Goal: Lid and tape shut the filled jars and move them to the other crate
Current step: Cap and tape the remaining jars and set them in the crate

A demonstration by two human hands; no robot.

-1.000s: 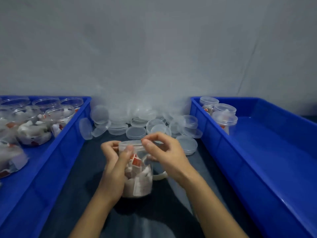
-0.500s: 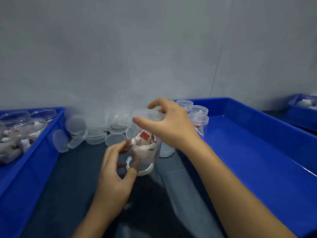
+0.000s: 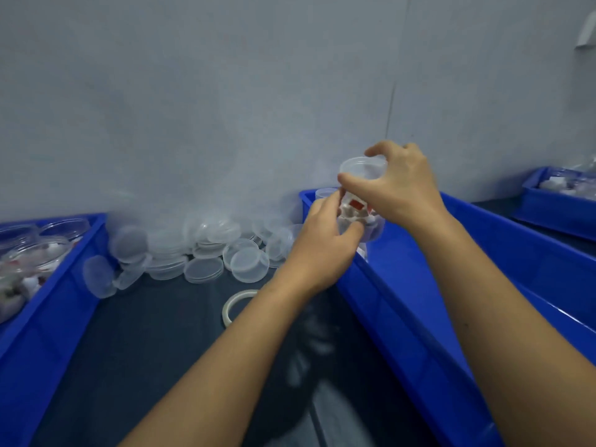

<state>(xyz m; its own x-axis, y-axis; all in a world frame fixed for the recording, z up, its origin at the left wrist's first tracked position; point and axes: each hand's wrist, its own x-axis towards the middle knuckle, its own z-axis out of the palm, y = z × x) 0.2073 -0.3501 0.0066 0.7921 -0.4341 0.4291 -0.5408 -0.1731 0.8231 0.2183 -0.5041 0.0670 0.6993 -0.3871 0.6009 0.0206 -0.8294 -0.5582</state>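
jar held over the right crate's corner

hands meet just right of the frame's centre, both on one filled jar (image 3: 361, 214). right hand (image 3: 403, 185) comes in from the lower right and grasps the jar's clear lid (image 3: 362, 167) from above, thumb and fingers curled round its rim. left hand (image 3: 322, 246) reaches up from the bottom centre and grips the jar's body from the side, fingers wrapped round it; white packets with a red patch show through the wall between the two hands. the jar is held in the air above the near-left corner of the right crate (image 3: 419, 317), a blue one running from centre to the lower right edge. behind the jar, at that crate's far corner, another lidded jar (image 3: 325, 192) is partly visible.

at the left edge sits the left crate (image 3: 48, 317), blue, with open filled jars (image 3: 35, 253) inside. between the crates, against the grey wall, lies a heap of loose clear lids (image 3: 206, 243). a tape roll (image 3: 237, 306) lies flat on the dark table (image 3: 145, 366), just left of the left forearm. a third blue crate (image 3: 554, 208) stands at the right edge, mid-height.
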